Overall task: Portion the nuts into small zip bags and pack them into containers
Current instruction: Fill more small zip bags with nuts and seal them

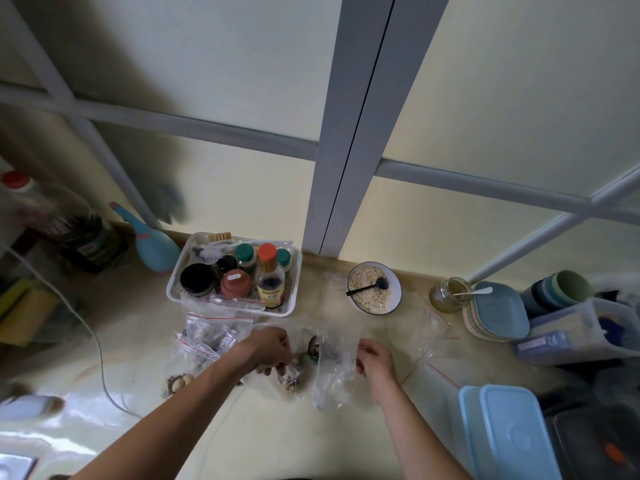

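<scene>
1. While nut-filled zip bags [204, 344] lie left of the spoon [313, 349] on the table [277, 438], the left hand [272, 351] grips the spoon's handle.
2. Around the spoon's bowl sits an open zip bag [332, 375].
3. Right of the spoon, the right hand [375, 358] pinches that bag's edge.
4. Farther right stand blue-lidded containers [509, 434].

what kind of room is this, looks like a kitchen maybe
Probably a home kitchen counter: a white basket of sauce and spice bottles, a bowl of oats with a spoon, and stacked plates by a window.
</scene>
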Motion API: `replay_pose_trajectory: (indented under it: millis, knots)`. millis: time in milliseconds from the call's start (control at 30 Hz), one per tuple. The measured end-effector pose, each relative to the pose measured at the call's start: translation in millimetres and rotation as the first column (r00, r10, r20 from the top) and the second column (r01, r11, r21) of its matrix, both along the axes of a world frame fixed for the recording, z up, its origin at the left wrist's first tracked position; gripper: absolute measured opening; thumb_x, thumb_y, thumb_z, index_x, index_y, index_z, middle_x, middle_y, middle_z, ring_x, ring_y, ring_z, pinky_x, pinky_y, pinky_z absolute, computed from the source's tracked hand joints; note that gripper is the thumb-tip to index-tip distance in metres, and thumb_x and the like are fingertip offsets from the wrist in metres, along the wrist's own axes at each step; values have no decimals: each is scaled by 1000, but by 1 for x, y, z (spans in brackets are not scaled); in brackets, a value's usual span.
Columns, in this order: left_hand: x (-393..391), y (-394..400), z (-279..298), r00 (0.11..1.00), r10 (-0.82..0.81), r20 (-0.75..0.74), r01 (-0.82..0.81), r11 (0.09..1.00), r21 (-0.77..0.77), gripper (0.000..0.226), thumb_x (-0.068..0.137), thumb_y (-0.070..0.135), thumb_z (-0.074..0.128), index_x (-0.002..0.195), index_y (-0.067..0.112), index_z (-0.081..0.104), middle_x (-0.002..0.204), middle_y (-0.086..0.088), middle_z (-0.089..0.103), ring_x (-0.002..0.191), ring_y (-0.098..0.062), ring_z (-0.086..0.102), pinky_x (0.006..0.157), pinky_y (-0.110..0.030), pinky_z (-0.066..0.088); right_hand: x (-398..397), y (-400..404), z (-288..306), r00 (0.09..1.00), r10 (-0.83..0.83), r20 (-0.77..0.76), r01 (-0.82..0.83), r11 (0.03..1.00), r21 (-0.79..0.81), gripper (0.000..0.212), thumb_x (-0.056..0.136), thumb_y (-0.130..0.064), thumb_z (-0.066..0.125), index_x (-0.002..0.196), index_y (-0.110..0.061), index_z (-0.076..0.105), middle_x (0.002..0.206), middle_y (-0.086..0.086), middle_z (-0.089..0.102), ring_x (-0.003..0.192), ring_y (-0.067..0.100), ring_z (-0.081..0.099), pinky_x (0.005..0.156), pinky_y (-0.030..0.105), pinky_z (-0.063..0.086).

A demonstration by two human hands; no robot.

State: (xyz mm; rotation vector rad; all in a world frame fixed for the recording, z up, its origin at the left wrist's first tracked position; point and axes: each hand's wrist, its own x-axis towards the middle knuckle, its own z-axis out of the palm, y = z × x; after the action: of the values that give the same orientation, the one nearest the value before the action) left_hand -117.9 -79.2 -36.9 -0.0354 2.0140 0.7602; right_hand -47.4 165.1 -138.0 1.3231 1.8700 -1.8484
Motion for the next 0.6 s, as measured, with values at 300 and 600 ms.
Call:
replay_pose_trajectory:
  millis: [300,600]
  knots:
    - [7,-3,18,998,-36,47,43,987,-152,29,90,23,65,61,18,64,43,5,52,49,-13,43,60,-28,48,6,0,13,967,169,-193,-195,973,-126,17,88,9,68,84,-6,61,62,2,61,58,17,47,53,20,40]
    - [11,-23,4,999,42,28,-41,999,-33,8,81,8,65,73,10,65,56,-4,67,38,-12,44,44,-19,36,2,2,19,952,239,-190,-258,963,-82,16,89,7,70,96,-7,64,77,5,69,62,16,54,59,23,44]
